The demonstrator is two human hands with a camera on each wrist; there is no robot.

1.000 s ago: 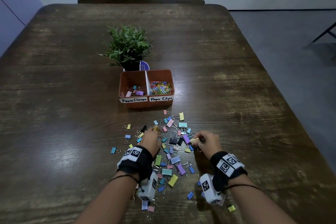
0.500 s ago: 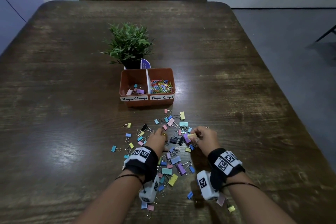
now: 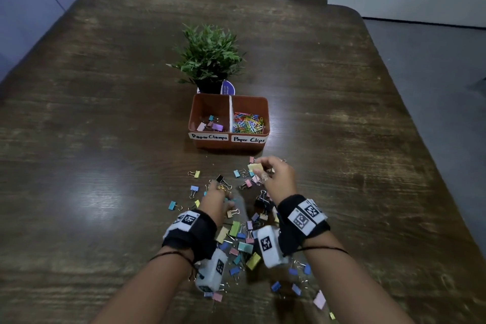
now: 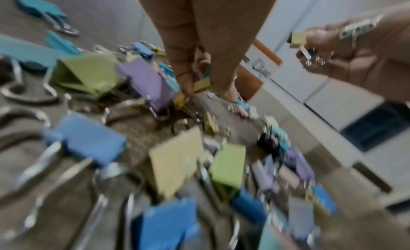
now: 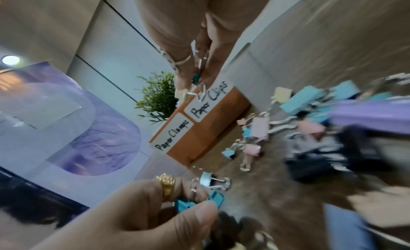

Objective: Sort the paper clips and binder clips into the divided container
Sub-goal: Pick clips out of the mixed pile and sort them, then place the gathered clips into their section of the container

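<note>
The orange divided container stands mid-table; its left half, labelled "Paper Clamps", holds a few binder clips, and its right half, "Paper Clips", holds coloured paper clips. Many coloured binder clips lie scattered in front of it. My right hand hovers just before the container and pinches a pale yellow binder clip together with a teal one. My left hand is low over the pile, its thumb and fingers gripping teal binder clips.
A small potted plant stands right behind the container. The dark wooden table stretches wide on both sides. More binder clips lie near my right forearm, close to the table's near edge.
My right hand has lifted from the pile and moved forward toward the container, still holding the yellow clip. My left hand stayed at the pile.
</note>
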